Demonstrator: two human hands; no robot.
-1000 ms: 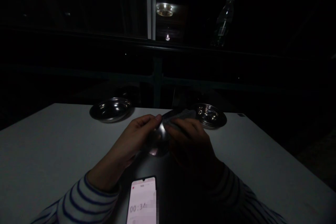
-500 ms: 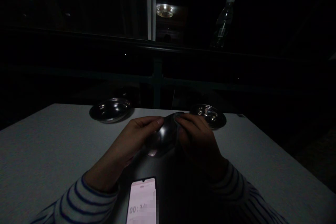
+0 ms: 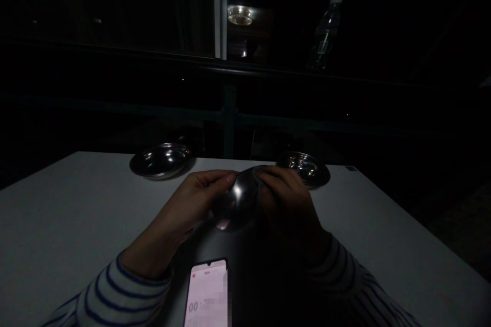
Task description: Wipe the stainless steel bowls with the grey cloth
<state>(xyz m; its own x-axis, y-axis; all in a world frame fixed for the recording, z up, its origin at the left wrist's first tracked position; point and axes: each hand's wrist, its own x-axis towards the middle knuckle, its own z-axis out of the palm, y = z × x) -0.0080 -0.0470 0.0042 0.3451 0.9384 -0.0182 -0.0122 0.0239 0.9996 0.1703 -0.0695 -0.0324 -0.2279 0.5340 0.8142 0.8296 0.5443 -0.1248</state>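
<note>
A shiny metal bowl (image 3: 237,202) is tilted up above the table, its rounded outside towards me. My left hand (image 3: 203,191) grips its left side, thumb on the outer surface and fingers mostly hidden behind. At the bowl's upper right, my right hand (image 3: 287,196) has its fingers bent and pressed on a thin greyish piece, which looks like cloth (image 3: 258,176). Deep shadow hides most of that piece and the right thumb's lower part. Below the bowl lies a phone (image 3: 207,291) with a lit timer screen, partly blurred out.
Two more metal bowls rest near the white table's (image 3: 95,204) far edge: the left bowl (image 3: 160,162) and the right bowl (image 3: 309,169), partly behind my right hand. Beyond the table, a capped clear bottle (image 3: 326,33) stands near the dark window. A pale window frame (image 3: 221,10) rises there.
Both hands and the tilted bowl keep nearly the same place. Small shifts across the whole view come from slight head motion. A bright reflection has appeared in the window.
</note>
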